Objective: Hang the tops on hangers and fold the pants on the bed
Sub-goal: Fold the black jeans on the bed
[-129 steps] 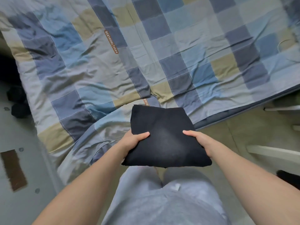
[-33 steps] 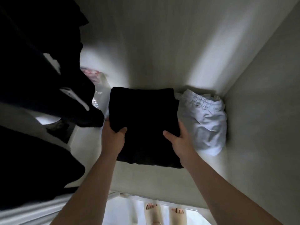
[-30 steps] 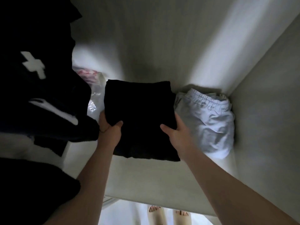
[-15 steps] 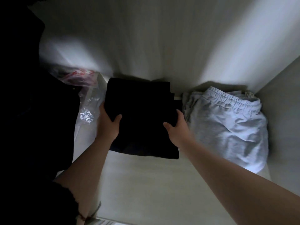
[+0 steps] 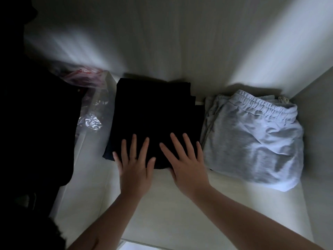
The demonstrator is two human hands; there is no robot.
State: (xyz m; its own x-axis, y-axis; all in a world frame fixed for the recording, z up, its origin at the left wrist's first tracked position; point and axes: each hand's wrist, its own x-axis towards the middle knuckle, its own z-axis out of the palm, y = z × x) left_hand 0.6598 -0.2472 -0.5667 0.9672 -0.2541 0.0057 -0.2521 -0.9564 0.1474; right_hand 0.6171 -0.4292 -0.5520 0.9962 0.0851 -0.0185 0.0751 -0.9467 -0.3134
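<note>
left grip (image 5: 134, 170), right grip (image 5: 187, 168) flat, fingers spread, pressing black pants (image 5: 153, 112) on shelf (image 5: 162, 204); grey pants (image 5: 252, 141) just beside

Crinkled plastic bag (image 5: 91, 121) on white shelf (image 5: 162, 204)

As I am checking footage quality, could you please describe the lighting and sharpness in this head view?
Head view: dim overall, with pale light streaks on the back wall; the folded black garment, under the flat left hand and right hand, loses all detail in shadow; the grey sweatpants are best lit; the plastic bag shows small glare.
</note>
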